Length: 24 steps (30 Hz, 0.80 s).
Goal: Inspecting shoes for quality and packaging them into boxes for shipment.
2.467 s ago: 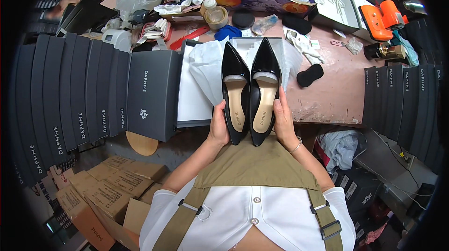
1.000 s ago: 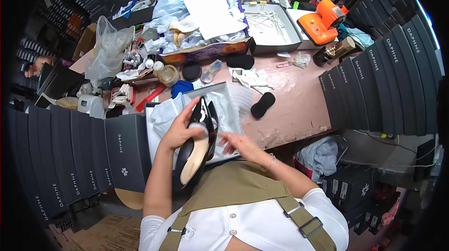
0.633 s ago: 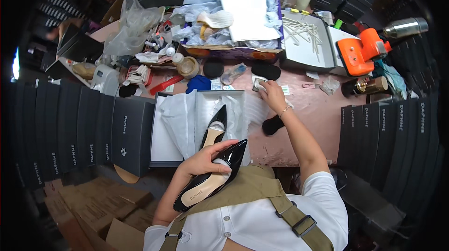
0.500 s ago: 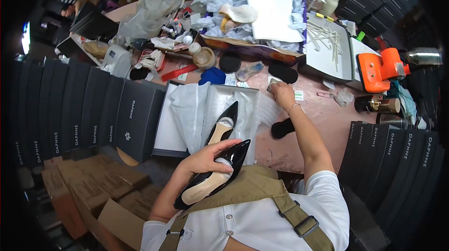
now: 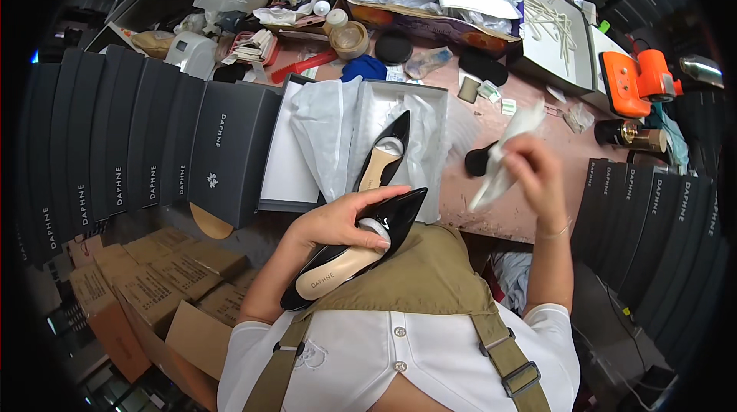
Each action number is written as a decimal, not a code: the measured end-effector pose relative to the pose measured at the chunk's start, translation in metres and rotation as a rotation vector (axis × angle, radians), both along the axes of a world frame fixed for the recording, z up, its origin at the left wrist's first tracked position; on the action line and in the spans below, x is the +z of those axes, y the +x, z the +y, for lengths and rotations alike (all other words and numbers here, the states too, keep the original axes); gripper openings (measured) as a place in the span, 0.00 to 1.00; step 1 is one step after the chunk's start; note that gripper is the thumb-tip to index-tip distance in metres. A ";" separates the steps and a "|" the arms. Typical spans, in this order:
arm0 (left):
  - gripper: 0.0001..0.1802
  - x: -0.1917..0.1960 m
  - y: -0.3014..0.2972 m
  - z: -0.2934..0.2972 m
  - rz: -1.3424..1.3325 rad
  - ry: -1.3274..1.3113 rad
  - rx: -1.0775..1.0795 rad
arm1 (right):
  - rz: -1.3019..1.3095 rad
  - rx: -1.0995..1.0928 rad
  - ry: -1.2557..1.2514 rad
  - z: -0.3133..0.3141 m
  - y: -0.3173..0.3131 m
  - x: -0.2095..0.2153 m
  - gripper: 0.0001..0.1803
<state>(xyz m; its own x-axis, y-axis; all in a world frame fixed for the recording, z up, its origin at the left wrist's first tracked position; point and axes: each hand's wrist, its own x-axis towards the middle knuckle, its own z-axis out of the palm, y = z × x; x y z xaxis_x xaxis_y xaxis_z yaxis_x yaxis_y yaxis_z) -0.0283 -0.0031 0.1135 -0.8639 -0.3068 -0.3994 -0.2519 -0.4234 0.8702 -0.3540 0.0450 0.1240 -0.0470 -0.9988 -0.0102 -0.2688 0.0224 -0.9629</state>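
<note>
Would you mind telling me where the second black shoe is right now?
In the head view, the second black shoe lies in the open shoebox on white tissue, just beyond the left hand holding its mate.

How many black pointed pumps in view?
2. One glossy black pointed pump lies on the lap under the left hand; the other black pump rests in the open grey shoebox. Closed boxes may hide more.

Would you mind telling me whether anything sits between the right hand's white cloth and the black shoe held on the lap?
Nothing visible does. The right hand holds the white cloth above the table edge; the left hand grips the black shoe, open air between.
</note>
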 end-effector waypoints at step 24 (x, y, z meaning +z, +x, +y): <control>0.44 0.000 0.026 0.026 0.071 -0.193 -0.158 | 0.573 0.314 -0.455 0.074 0.165 0.008 0.18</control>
